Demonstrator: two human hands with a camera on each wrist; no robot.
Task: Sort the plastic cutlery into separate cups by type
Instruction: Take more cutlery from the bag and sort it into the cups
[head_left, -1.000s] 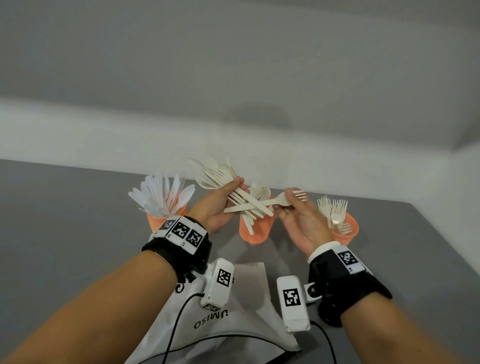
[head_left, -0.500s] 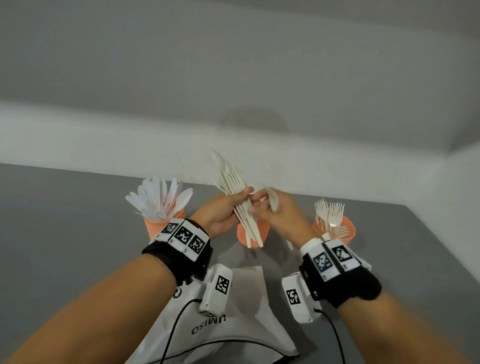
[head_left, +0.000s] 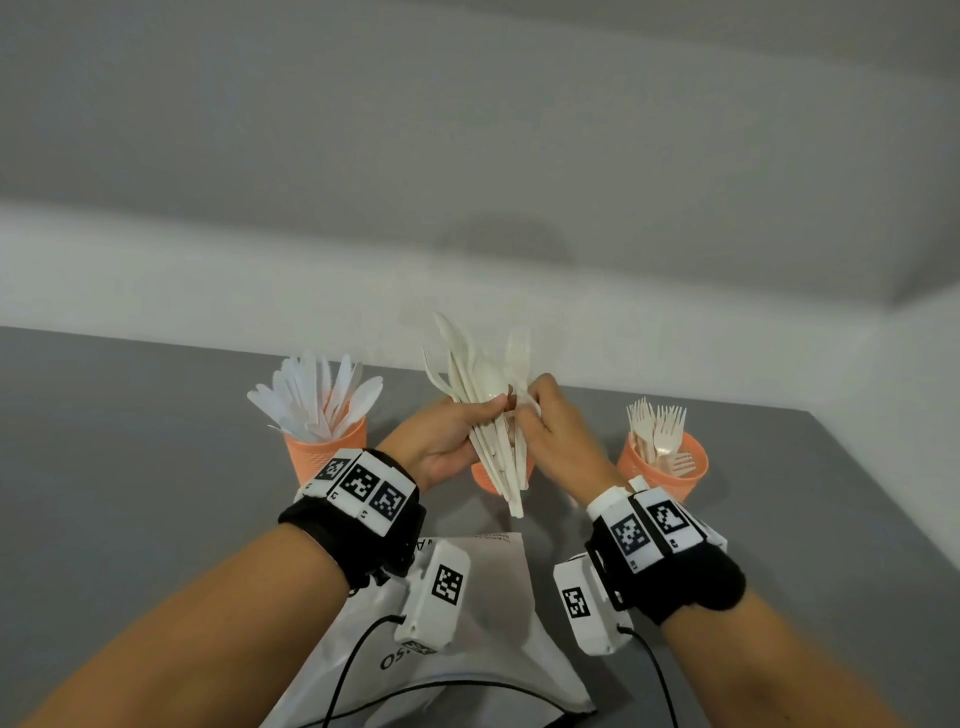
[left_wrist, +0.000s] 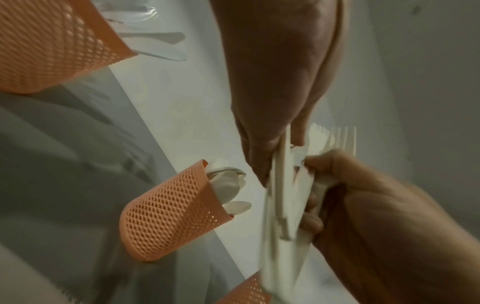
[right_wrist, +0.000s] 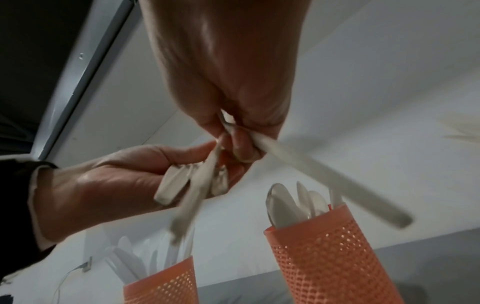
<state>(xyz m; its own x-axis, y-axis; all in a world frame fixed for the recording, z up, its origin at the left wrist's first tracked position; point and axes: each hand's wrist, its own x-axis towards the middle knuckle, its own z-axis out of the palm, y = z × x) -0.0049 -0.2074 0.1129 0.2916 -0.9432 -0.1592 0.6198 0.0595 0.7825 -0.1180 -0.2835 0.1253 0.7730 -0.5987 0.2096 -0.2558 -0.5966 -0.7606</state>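
The left hand grasps a bundle of mixed cutlery above the middle cup; the right hand pinches one piece from it.

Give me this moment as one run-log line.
left hand: grips mixed cutlery bundle | right hand: pinches one piece from bundle | above middle cup | knife cup, fork cup on table

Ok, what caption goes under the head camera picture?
Left hand grips a mixed cutlery bundle; right hand pinches one piece.
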